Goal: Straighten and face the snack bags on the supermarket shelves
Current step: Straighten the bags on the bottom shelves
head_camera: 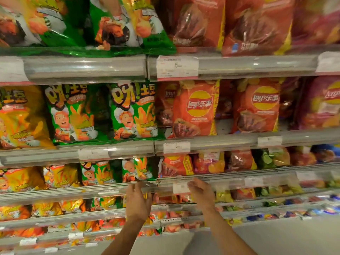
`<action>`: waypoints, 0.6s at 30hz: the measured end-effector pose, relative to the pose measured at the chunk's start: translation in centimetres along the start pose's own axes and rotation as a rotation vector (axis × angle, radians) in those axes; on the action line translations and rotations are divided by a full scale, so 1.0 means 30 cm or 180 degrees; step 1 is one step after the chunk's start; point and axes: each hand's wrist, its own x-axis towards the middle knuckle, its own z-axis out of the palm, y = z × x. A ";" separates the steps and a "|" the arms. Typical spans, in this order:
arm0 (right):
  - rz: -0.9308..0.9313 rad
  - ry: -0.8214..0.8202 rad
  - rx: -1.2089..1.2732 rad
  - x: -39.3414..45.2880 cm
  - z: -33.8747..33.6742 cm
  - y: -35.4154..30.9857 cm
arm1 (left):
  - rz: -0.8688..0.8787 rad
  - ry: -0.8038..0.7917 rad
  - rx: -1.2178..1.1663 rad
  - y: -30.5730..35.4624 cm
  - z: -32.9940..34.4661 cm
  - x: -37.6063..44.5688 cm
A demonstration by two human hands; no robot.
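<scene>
I see the snack bags standing in rows on the tiered supermarket shelves, filling the whole view. On the shelf at eye level, two glossy green potato-stick bags with a cartoon chef (73, 113) stand upright and face out, beside a yellow bag of the same brand (20, 116) at the left and two orange-red Lay's crisp bags (196, 109) at the right. One tier lower, a smaller green chef bag (137, 169) sits just above my left hand (138, 201), next to a small orange-red crisp bag (176, 165).

My left hand is raised with its fingers loosely straight and slightly apart, its fingertips at the clear plastic price rail (230, 178) of that lower tier, gripping nothing. My right hand (201, 193) is at the same rail, fingers bent over a white price label (181, 187); motion blur keeps me from telling whether it pinches the label. Both bare forearms reach up from the bottom edge, over a pale grey floor (276, 240).
</scene>
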 end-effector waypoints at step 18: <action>-0.0382 0.0300 -0.0980 0.373 -0.808 -0.066 | -0.0295 0.0145 -0.1381 0.742 0.404 -0.058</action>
